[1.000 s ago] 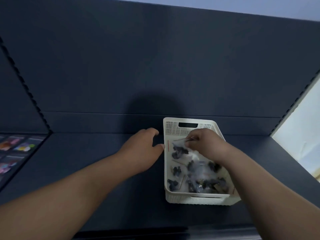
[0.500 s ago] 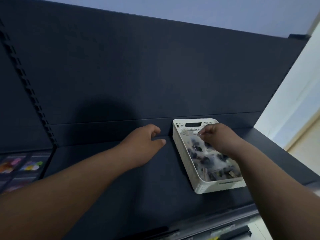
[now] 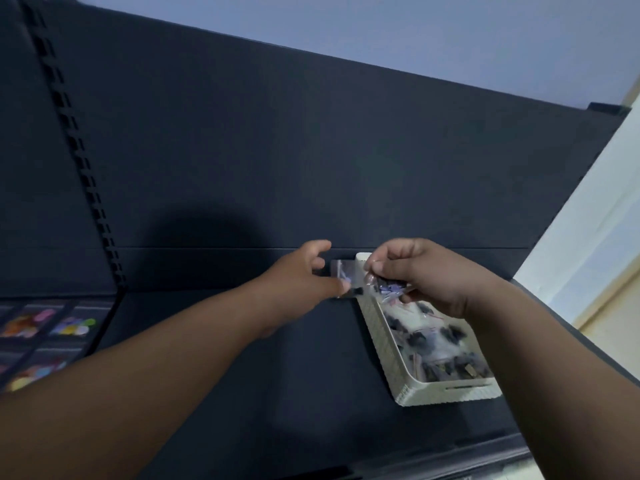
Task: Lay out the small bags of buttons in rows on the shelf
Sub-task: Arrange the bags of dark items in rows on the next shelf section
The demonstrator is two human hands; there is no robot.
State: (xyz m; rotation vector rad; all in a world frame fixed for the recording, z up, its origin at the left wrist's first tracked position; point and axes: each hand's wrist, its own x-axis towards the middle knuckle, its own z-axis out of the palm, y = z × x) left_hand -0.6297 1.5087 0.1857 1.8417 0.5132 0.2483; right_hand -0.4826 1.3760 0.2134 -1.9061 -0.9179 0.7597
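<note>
A white perforated basket [image 3: 446,393] sits on the dark shelf [image 3: 242,393] to the right, with several small clear bags of dark buttons [image 3: 436,344] inside. My right hand [image 3: 429,275] hovers over the basket's far end, fingers pinched on a small bag of dark buttons [image 3: 389,289]. My left hand [image 3: 301,282] reaches in just left of the basket, thumb and fingers closing on a clear small bag [image 3: 341,271] by the shelf's back wall. Blur hides whether the two bags touch.
On the neighbouring shelf section at the far left lie rows of bags with colourful buttons [image 3: 52,327]. A slotted upright [image 3: 86,174] divides the two sections. The shelf's front lip [image 3: 450,455] runs along the bottom, and a pale wall [image 3: 588,237] stands to the right.
My right hand has lifted a bag out of the basket and moved it left towards my left hand, which now grips a clear bag. The view has tilted further.
</note>
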